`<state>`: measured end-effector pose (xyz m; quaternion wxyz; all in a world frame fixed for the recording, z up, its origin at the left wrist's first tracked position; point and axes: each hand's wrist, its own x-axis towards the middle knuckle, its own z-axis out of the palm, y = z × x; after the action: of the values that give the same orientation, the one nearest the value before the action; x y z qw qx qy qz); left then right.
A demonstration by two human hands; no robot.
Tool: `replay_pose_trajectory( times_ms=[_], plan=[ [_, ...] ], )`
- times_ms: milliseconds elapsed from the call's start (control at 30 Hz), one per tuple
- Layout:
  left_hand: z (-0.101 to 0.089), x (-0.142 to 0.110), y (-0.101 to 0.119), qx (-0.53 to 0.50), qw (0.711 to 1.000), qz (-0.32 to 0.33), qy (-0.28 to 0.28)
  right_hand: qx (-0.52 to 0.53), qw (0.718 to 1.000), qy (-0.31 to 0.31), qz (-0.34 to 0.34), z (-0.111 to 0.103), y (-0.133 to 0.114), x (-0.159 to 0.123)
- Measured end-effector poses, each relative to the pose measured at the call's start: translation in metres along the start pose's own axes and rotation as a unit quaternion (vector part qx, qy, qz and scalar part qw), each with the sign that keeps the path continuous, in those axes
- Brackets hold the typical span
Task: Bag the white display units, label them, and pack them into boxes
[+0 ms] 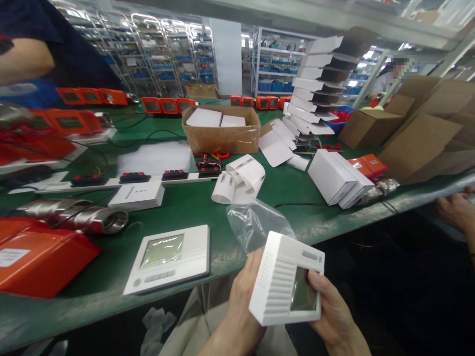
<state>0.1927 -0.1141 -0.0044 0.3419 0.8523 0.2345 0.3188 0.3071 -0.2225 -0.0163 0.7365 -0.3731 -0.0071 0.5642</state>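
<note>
White, boxy plastic device (pixel 276 282) with a ribbed face, held between the two hands at the near edge of the green-surfaced tabletop (pixel 193 210). It lies to the right of the left hand (pixel 243 291), whose fingers bear on its left side, and to the left of the right hand (pixel 336 311), whose thumb rests on the front, across the display's right margin. Left fingertips and most right fingers are hidden behind the casing; their exact spread cannot be told, but both hands grip the device. Any reading on its glossy display is indiscernible. Both forearms are cut off below. A crumpled, clear plastic bag (pixel 256 225), partly covered, lies just beyond.
</note>
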Motion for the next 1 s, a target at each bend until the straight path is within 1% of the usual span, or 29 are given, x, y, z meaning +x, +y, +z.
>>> replay_pose_trajectory(
  times_ms=[67, 133, 200, 233, 300, 367, 433, 500, 567, 667, 767, 900, 1000],
  plan=[
    [-0.003, 0.001, -0.003, -0.026, 0.999, -0.01, 0.045, 0.003, 1.0, 0.005, -0.004, 0.001, 0.0, 0.003],
    [-0.007, 0.005, -0.004, -0.013, 0.996, -0.055, 0.073, 0.004, 1.0, 0.003, -0.003, -0.001, 0.0, 0.005],
    [-0.011, 0.01, -0.005, 0.01, 0.993, -0.091, 0.07, 0.004, 1.0, 0.011, 0.0, -0.005, -0.002, 0.004],
    [-0.012, 0.014, -0.005, 0.021, 0.994, -0.094, 0.06, 0.006, 1.0, 0.024, -0.002, -0.007, -0.004, 0.001],
    [-0.01, 0.019, -0.007, 0.041, 0.995, -0.082, 0.045, 0.012, 0.998, 0.065, -0.009, -0.012, -0.011, -0.009],
    [-0.005, 0.024, -0.008, 0.065, 0.994, -0.071, 0.043, 0.014, 0.994, 0.112, -0.007, -0.018, -0.019, -0.024],
    [0.002, 0.028, -0.01, 0.09, 0.994, -0.055, 0.043, 0.008, 0.989, 0.143, 0.023, -0.022, -0.025, -0.039],
    [0.009, 0.031, -0.01, 0.104, 0.993, -0.042, 0.039, -0.005, 0.986, 0.151, 0.067, -0.025, -0.028, -0.048],
    [0.014, 0.033, -0.009, 0.107, 0.993, -0.036, 0.035, -0.012, 0.985, 0.141, 0.103, -0.025, -0.027, -0.05],
    [0.017, 0.033, -0.007, 0.11, 0.993, -0.033, 0.032, 0.006, 0.986, 0.122, 0.116, -0.024, -0.023, -0.041],
    [0.015, 0.027, -0.009, 0.114, 0.993, -0.017, 0.022, 0.027, 0.985, 0.135, 0.101, -0.023, -0.025, -0.031],
    [0.015, 0.013, -0.01, 0.108, 0.994, 0.008, 0.01, 0.043, 0.978, 0.198, 0.039, -0.02, -0.03, -0.026],
    [0.019, 0.003, -0.008, 0.079, 0.997, -0.015, 0.003, 0.065, 0.974, 0.218, 0.016, -0.019, -0.028, -0.025]
  ],
)
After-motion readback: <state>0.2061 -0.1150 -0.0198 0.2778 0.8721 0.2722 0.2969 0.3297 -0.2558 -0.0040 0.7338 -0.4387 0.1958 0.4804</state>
